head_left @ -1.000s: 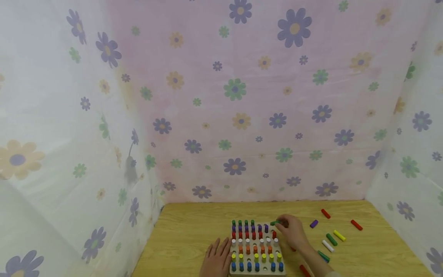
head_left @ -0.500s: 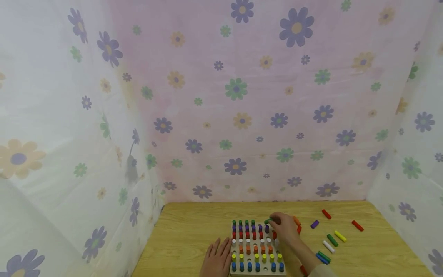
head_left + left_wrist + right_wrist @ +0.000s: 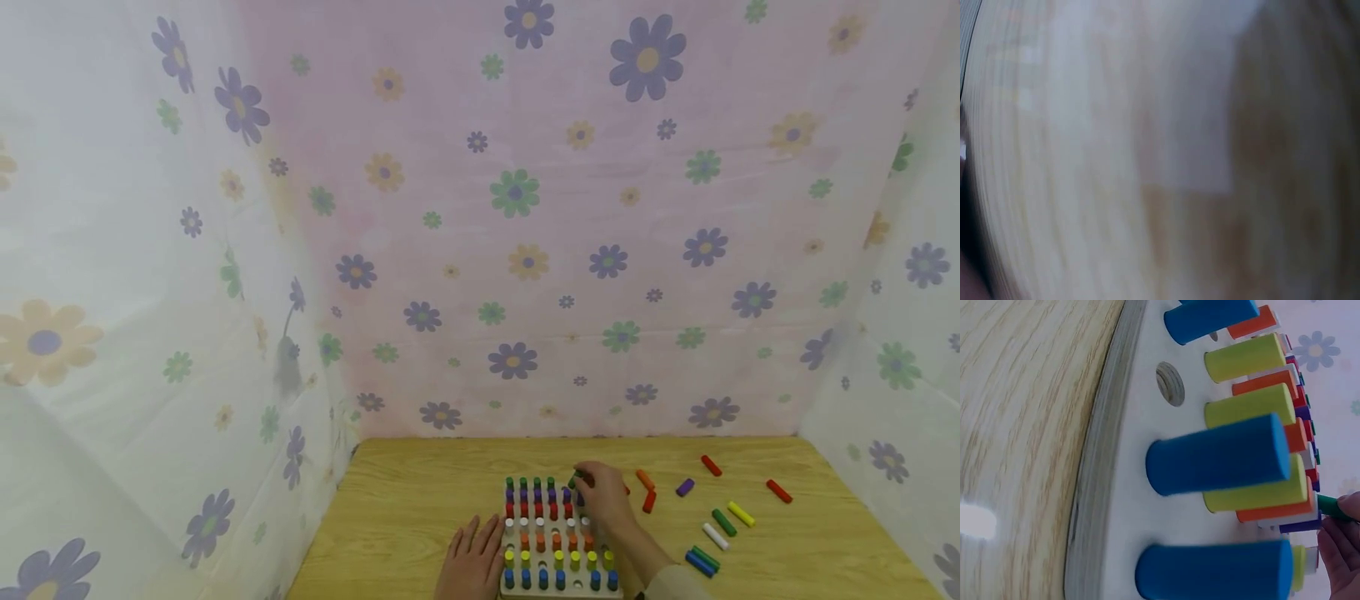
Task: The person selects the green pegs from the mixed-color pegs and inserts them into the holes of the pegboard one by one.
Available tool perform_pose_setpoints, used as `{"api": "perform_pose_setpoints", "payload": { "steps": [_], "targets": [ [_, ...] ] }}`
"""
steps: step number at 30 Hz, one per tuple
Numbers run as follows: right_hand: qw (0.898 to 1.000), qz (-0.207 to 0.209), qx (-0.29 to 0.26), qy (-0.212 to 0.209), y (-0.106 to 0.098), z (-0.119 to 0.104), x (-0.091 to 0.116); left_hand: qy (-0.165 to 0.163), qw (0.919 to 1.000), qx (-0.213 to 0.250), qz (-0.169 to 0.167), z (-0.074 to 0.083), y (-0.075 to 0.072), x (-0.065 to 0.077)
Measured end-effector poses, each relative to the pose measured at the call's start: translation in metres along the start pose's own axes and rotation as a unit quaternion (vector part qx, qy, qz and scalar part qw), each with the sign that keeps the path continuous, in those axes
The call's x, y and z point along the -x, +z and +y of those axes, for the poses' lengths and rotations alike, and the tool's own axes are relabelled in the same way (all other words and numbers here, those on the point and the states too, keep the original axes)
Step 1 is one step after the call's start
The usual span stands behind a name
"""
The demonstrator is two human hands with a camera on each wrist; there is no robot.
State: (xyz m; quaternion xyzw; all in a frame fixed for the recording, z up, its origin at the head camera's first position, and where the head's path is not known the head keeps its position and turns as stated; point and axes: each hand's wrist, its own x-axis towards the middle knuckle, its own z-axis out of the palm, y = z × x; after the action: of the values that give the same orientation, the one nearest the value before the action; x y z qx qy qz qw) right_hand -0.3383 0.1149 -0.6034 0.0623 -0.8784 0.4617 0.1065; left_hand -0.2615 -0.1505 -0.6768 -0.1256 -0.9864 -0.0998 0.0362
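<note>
A wooden pegboard (image 3: 562, 592) stands near the table's front edge, with rows of upright pegs in blue, yellow, orange, white, red, purple and green. My left hand (image 3: 471, 560) lies flat against the board's left side, fingers spread. Over the board's far right corner, my right hand (image 3: 603, 500) pinches a green peg (image 3: 575, 480), which is tilted at the back row. In the right wrist view, the green peg (image 3: 1329, 505) shows between thumb and fingers beyond the blue pegs (image 3: 1219, 456). Whether its lower end is in a hole is hidden.
Loose pegs lie on the wooden table (image 3: 420, 475) to the right, among them an orange peg (image 3: 645, 479), a purple peg (image 3: 686, 487), a yellow peg (image 3: 741, 513) and a white peg (image 3: 716, 537). Flowered sheets (image 3: 525, 317) enclose the table. The left wrist view is blurred.
My right hand has moved left along the back row with the green peg, which now stands steeper. Orange and red loose pegs have come into view behind it. My left hand stays put.
</note>
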Motion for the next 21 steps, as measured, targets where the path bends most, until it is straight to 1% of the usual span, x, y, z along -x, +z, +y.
{"api": "perform_pose_setpoints", "payload": {
  "steps": [4, 11, 14, 21],
  "targets": [
    [1.0, 0.001, -0.004, -0.001, 0.004, 0.0, 0.0, 0.003, 0.9999, -0.006, 0.007, 0.0, 0.0, 0.0],
    [1.0, -0.008, 0.014, -0.019, 0.009, -0.001, 0.001, -0.001, 1.0, -0.003, -0.001, 0.001, -0.003, 0.001],
    [0.999, -0.01, 0.018, -0.025, 0.011, -0.001, 0.002, 0.0, 1.0, -0.003, 0.001, 0.001, -0.003, 0.001],
    [0.999, -0.008, 0.049, -0.022, 0.015, -0.001, 0.001, 0.002, 0.9999, -0.009, 0.007, 0.001, -0.003, 0.002]
  ]
}}
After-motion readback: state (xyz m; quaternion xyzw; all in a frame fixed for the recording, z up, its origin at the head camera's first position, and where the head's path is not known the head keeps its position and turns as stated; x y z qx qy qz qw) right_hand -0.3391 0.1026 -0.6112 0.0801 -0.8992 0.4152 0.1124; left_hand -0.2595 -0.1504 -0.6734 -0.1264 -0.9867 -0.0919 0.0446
